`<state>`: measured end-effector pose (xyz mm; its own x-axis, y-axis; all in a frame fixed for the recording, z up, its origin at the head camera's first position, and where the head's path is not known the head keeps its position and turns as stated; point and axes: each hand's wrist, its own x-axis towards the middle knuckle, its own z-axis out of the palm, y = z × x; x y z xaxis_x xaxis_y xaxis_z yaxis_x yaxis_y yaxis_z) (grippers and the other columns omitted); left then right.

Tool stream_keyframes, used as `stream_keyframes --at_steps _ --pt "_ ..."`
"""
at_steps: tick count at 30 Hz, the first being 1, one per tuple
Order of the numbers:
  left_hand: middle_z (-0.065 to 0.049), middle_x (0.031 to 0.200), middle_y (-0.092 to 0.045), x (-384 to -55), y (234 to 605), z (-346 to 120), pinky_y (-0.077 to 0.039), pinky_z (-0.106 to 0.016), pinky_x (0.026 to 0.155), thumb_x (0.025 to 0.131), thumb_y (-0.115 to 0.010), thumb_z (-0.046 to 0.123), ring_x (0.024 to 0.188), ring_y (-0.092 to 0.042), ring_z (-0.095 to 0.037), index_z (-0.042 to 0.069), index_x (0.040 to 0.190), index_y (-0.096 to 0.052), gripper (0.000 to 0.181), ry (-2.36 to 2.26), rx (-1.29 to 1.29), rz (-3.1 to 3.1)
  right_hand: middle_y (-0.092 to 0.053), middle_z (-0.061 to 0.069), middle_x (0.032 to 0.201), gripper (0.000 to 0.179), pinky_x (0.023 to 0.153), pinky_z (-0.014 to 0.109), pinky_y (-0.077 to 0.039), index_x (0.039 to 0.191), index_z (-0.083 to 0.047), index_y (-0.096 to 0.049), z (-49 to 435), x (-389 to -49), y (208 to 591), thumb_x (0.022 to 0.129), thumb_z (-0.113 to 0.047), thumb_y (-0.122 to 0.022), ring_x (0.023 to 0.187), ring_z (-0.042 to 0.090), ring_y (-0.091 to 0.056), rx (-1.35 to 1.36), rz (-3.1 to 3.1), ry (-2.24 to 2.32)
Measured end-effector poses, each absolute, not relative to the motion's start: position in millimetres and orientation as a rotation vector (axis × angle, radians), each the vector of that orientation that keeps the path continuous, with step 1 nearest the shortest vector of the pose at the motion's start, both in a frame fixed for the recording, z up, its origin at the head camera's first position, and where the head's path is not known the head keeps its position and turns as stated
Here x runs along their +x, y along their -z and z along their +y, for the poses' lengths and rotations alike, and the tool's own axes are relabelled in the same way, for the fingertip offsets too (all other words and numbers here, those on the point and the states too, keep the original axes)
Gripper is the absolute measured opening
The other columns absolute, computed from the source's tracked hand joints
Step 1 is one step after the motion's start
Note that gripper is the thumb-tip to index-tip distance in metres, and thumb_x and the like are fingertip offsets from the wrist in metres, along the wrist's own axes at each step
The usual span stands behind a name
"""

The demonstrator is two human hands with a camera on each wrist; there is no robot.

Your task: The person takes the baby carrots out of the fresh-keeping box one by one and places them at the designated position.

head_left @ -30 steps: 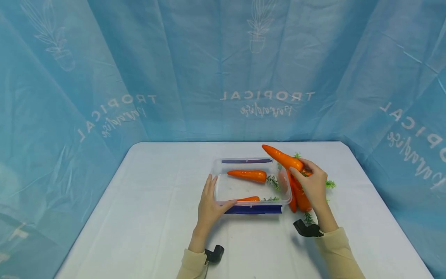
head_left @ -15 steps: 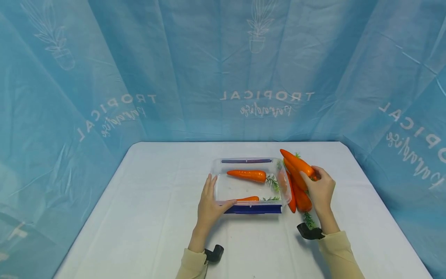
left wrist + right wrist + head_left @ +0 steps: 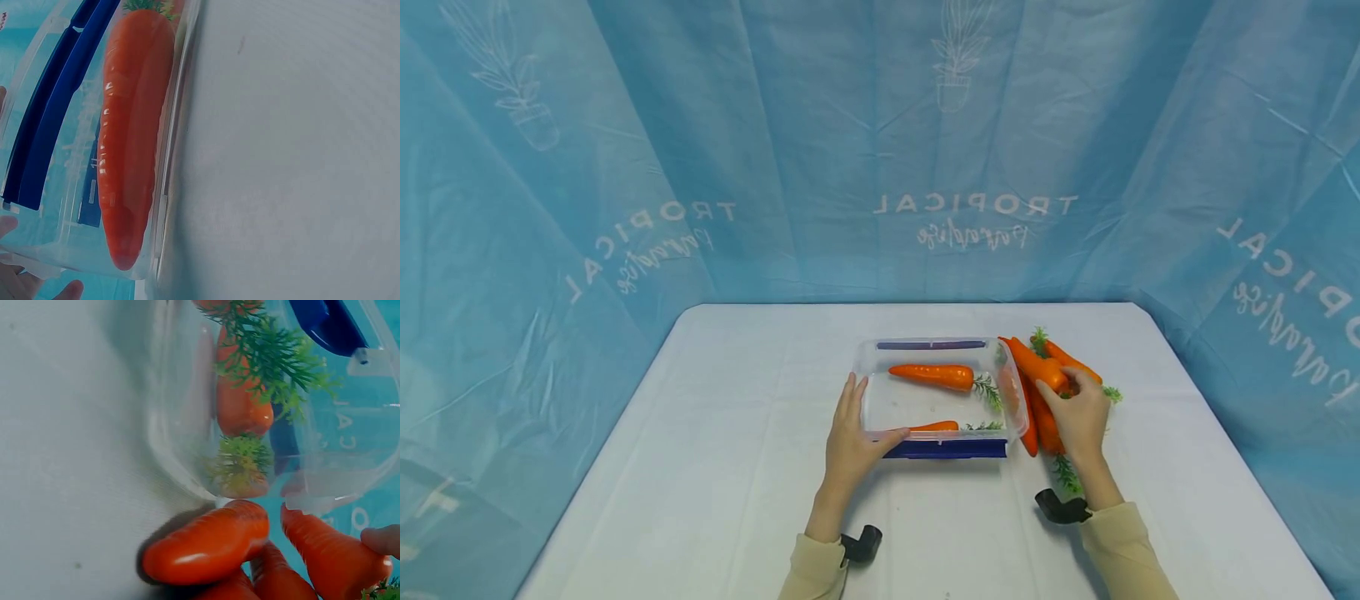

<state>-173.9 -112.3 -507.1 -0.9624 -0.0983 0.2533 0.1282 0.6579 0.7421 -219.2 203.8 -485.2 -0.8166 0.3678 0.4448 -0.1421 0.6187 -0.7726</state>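
Note:
In the head view my left hand point(image 3: 852, 446) rests at the front left corner of a clear plastic box point(image 3: 1017, 433) with blue clips, thumb on the front rim and straight fingers along the left wall. Inside lie one carrot point(image 3: 932, 377) crosswise and a second carrot point(image 3: 134, 137) by the front wall, both with green tops. Right of the box, my right hand point(image 3: 1081, 417) pinches the thick end of a carrot point(image 3: 1036, 364) over a pile of carrots. That carrot's narrow end points back left, close to the box; a fingertip point(image 3: 382, 540) overlaps its thick end in the right wrist view.
Several carrots lie heaped against the box's right wall, one carrot point(image 3: 1075, 362) angled behind my right hand and a green top point(image 3: 1065, 473) sticking out in front. A white cloth point(image 3: 715, 467) covers the table. Blue printed sheeting point(image 3: 820, 150) hangs behind and on both sides.
My right hand has carried its carrot from above the box's back right corner rightward and down onto the pile. The left hand and the box have stayed in place.

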Motion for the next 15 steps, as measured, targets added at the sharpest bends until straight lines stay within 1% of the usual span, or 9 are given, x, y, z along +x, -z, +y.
stream_keyframes --at_steps 6,8,10,12,14,15 --pt "-0.008 0.159 -0.023 -174.2 507.3 -112.9 -0.032 -0.058 0.112 0.066 -0.081 0.053 0.144 -0.028 -0.032 0.017 0.148 -0.033 0.101 1.193 -0.032 -2.601 -0.068 0.023 0.095 0.040 0.064 0.002 -0.033 0.107 0.008 -0.066 199.9 -216.9 491.7 0.075 -0.012 -0.081 0.075 0.027 -0.055 -0.133 -2.259 -1.145" --pt "-0.008 0.159 -0.022 -173.6 507.5 -112.9 -0.032 -0.058 0.112 0.066 -0.080 0.054 0.144 -0.028 -0.032 0.017 0.148 -0.033 0.102 1.194 -0.027 -2.607 -0.067 0.023 0.097 0.040 0.067 0.005 -0.035 0.107 0.007 -0.065 198.6 -215.1 495.0 0.075 -0.011 -0.081 0.078 0.027 -0.055 -0.124 -2.264 -1.151" --pt "-0.007 0.159 -0.022 -173.2 507.4 -113.0 -0.031 -0.059 0.112 0.066 -0.080 0.055 0.144 -0.028 -0.032 0.018 0.148 -0.033 0.102 1.197 -0.022 -2.614 -0.066 0.023 0.101 0.041 0.073 0.014 -0.040 0.108 0.007 -0.064 197.3 -213.7 498.0 0.075 -0.010 -0.080 0.083 0.029 -0.055 -0.116 -2.273 -1.152" --pt "-0.007 0.160 -0.021 -173.1 507.0 -112.9 -0.031 -0.059 0.112 0.066 -0.080 0.056 0.144 -0.027 -0.032 0.018 0.148 -0.033 0.102 1.202 -0.017 -2.617 -0.064 0.024 0.104 0.041 0.080 0.027 -0.045 0.109 0.007 -0.063 195.9 -212.7 500.7 0.075 -0.009 -0.080 0.089 0.032 -0.054 -0.117 -2.290 -1.138" --pt "-0.007 0.160 -0.021 -173.6 506.5 -112.9 -0.031 -0.059 0.112 0.066 -0.080 0.056 0.144 -0.027 -0.032 0.018 0.148 -0.032 0.102 1.202 -0.017 -2.618 -0.062 0.025 0.105 0.042 0.085 0.040 -0.045 0.108 0.008 -0.061 194.6 -212.2 502.1 0.074 -0.008 -0.080 0.094 0.035 -0.053 -0.112 -2.304 -1.120" --pt "-0.007 0.160 -0.021 -174.0 506.4 -112.9 -0.031 -0.059 0.112 0.066 -0.080 0.055 0.144 -0.027 -0.032 0.018 0.148 -0.032 0.102 1.203 -0.017 -2.616 -0.061 0.025 0.105 0.042 0.086 0.045 -0.044 0.108 0.008 -0.060 194.0 -212.1 502.8 0.074 -0.007 -0.080 0.095 0.037 -0.052 -0.112 -2.317 -1.103"
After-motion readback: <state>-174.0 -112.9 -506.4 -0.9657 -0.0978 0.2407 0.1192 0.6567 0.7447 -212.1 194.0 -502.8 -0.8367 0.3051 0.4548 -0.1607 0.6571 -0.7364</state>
